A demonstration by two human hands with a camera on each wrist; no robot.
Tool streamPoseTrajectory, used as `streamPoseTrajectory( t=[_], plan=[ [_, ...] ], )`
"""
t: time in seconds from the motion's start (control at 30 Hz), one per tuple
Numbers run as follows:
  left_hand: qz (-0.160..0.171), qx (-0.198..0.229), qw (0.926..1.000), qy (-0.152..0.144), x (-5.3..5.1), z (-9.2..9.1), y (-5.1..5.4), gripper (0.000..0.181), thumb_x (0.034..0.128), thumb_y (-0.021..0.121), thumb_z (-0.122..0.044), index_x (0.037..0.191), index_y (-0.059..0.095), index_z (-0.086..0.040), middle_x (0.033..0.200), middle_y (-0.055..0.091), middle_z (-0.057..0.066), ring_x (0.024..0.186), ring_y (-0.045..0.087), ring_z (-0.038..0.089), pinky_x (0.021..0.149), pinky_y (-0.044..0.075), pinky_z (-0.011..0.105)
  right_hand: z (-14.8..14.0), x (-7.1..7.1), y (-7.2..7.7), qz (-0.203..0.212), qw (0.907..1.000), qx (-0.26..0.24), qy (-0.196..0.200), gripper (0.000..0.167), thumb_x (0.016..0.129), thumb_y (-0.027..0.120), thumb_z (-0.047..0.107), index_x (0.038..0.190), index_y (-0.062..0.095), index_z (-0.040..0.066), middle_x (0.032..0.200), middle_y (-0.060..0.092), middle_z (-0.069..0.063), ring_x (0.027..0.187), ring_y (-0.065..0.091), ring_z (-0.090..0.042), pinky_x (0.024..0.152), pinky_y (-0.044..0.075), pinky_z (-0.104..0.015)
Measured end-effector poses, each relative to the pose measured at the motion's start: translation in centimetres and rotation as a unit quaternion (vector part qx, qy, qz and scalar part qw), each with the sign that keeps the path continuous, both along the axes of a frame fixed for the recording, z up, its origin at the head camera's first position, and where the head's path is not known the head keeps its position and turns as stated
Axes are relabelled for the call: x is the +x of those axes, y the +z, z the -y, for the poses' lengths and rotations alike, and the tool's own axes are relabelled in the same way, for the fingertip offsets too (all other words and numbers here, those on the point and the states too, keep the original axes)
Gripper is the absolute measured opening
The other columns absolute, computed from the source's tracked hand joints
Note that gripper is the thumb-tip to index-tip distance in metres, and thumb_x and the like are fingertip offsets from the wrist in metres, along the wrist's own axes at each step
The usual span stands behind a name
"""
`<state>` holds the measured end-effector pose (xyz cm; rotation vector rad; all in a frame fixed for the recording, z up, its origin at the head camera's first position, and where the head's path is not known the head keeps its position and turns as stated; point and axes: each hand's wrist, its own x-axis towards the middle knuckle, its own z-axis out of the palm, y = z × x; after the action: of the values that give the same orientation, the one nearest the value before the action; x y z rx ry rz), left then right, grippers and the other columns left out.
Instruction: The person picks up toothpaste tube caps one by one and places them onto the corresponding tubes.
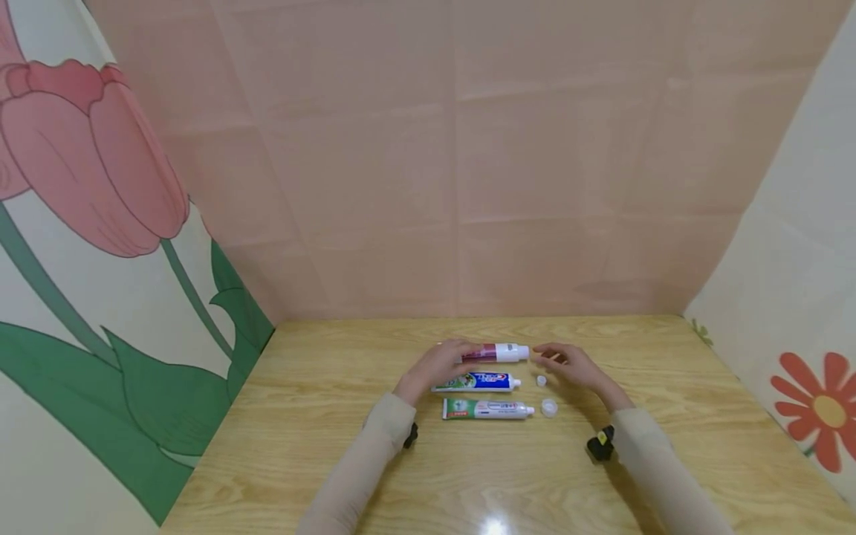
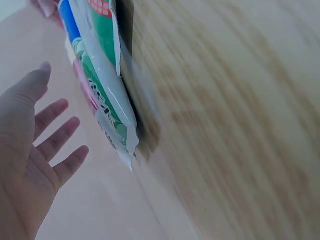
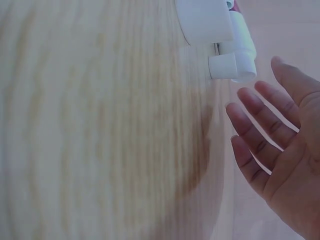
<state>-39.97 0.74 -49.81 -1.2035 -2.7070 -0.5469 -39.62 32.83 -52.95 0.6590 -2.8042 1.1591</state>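
Three toothpaste tubes lie in a row across the table, caps pointing right: a maroon and white tube (image 1: 504, 353) at the back, a blue one (image 1: 491, 382) in the middle, a green and white one (image 1: 495, 409) in front. My left hand (image 1: 443, 363) is over the left end of the maroon tube; in the left wrist view that hand (image 2: 37, 135) has its fingers spread beside the tubes. My right hand (image 1: 568, 364) is by the maroon tube's white cap (image 1: 523, 353). Its fingers are loosely bent and hold nothing in the right wrist view (image 3: 280, 130).
Two loose white caps, a small one (image 1: 541, 380) and a larger one (image 1: 549, 407), stand right of the blue and green tubes on the wooden table (image 1: 321, 416). A pink cloth (image 1: 455, 163) hangs behind, with flower-printed cloths on both sides.
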Motion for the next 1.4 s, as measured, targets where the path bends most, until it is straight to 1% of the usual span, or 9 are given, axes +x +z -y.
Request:
streamPoseTrajectory(
  t=[0.13, 0.2, 0.4, 0.53, 0.7, 0.9, 1.07, 1.23, 1.4],
  plan=[
    [0.01, 0.0, 0.9999, -0.002, 0.5, 0.2, -0.3, 0.049, 0.0919, 0.056, -0.035, 0.136, 0.047, -0.018, 0.135, 0.051, -0.002, 0.125, 0.046, 0.017, 0.105, 0.038, 0.037, 0.1, 0.4, 0.1, -0.027, 0.9996, 0.004, 0.009, 0.033, 0.092, 0.058, 0.022, 0.119, 0.06, 0.002, 0.105, 0.064, -0.012, 0.092, 0.06, -0.023, 0.076, 0.051, -0.028],
    [0.011, -0.005, 0.9999, -0.005, 0.6, 0.2, -0.5, 0.05, 0.0927, 0.054, -0.037, 0.138, 0.044, -0.019, 0.138, 0.049, -0.002, 0.126, 0.045, 0.017, 0.105, 0.037, 0.038, 0.3, 1.0, 0.5, -0.032, 0.9993, -0.002, 0.018, 0.032, 0.092, 0.058, 0.017, 0.118, 0.06, -0.001, 0.103, 0.064, -0.015, 0.092, 0.06, -0.026, 0.076, 0.051, -0.027],
    [-0.005, -0.04, 0.9991, -0.014, 0.9, 0.3, -1.0, 0.053, 0.0933, 0.05, -0.043, 0.142, 0.038, -0.025, 0.14, 0.046, -0.002, 0.126, 0.045, 0.017, 0.105, 0.038, 0.037, 0.8, 2.8, 2.5, -0.01, 0.9991, -0.022, 0.035, 0.034, 0.089, 0.062, 0.011, 0.117, 0.058, -0.008, 0.099, 0.064, -0.019, 0.089, 0.06, -0.033, 0.076, 0.052, -0.032],
    [-0.008, -0.062, 0.9978, -0.021, 1.2, 0.2, -1.0, 0.055, 0.0926, 0.049, -0.046, 0.143, 0.033, -0.031, 0.14, 0.045, -0.004, 0.126, 0.045, 0.016, 0.105, 0.038, 0.036, 0.3, 2.4, 1.5, -0.015, 0.9992, -0.016, 0.034, 0.036, 0.087, 0.064, 0.014, 0.116, 0.059, -0.006, 0.096, 0.066, -0.016, 0.086, 0.061, -0.029, 0.075, 0.052, -0.032],
    [-0.011, -0.075, 0.9966, -0.034, 1.3, 0.0, -0.9, 0.056, 0.0922, 0.051, -0.043, 0.143, 0.033, -0.03, 0.14, 0.046, -0.004, 0.126, 0.044, 0.016, 0.106, 0.036, 0.036, -0.7, 1.3, -0.2, -0.024, 0.9991, 0.001, 0.036, 0.037, 0.085, 0.067, 0.02, 0.114, 0.061, -0.002, 0.093, 0.067, -0.009, 0.081, 0.06, -0.017, 0.071, 0.05, -0.024],
    [-0.022, -0.096, 0.9939, -0.049, 1.2, -0.1, -1.1, 0.059, 0.0917, 0.052, -0.043, 0.144, 0.032, -0.026, 0.139, 0.046, -0.003, 0.125, 0.046, 0.016, 0.105, 0.037, 0.034, -0.9, 1.4, -0.3, -0.016, 0.9986, -0.007, 0.051, 0.038, 0.083, 0.07, 0.023, 0.112, 0.063, 0.0, 0.091, 0.066, -0.006, 0.081, 0.059, -0.017, 0.07, 0.05, -0.025],
    [-0.006, -0.098, 0.994, -0.049, 1.2, -0.1, -1.4, 0.063, 0.0898, 0.054, -0.046, 0.145, 0.03, -0.028, 0.137, 0.049, -0.003, 0.121, 0.048, 0.014, 0.103, 0.04, 0.033, -0.9, 1.4, -0.4, -0.018, 0.9986, 0.005, 0.05, 0.035, 0.082, 0.071, 0.022, 0.11, 0.064, 0.002, 0.092, 0.066, -0.006, 0.081, 0.059, -0.015, 0.071, 0.049, -0.025],
    [0.009, -0.107, 0.9932, -0.047, 1.3, -0.1, -1.6, 0.063, 0.0897, 0.053, -0.047, 0.145, 0.03, -0.028, 0.136, 0.05, -0.001, 0.122, 0.048, 0.015, 0.103, 0.039, 0.033, -0.9, 1.3, -0.6, -0.013, 0.9983, -0.001, 0.057, 0.035, 0.08, 0.073, 0.019, 0.109, 0.065, 0.002, 0.094, 0.067, -0.011, 0.081, 0.059, -0.013, 0.07, 0.049, -0.024],
    [0.015, -0.108, 0.9929, -0.049, 1.4, 0.0, -1.5, 0.061, 0.0893, 0.056, -0.044, 0.144, 0.035, -0.026, 0.137, 0.049, 0.0, 0.123, 0.047, 0.017, 0.104, 0.038, 0.035, -0.9, 1.2, -0.7, 0.0, 0.9979, -0.003, 0.064, 0.038, 0.079, 0.073, 0.021, 0.111, 0.064, 0.002, 0.099, 0.066, -0.012, 0.085, 0.059, -0.018, 0.072, 0.049, -0.024]
  ],
)
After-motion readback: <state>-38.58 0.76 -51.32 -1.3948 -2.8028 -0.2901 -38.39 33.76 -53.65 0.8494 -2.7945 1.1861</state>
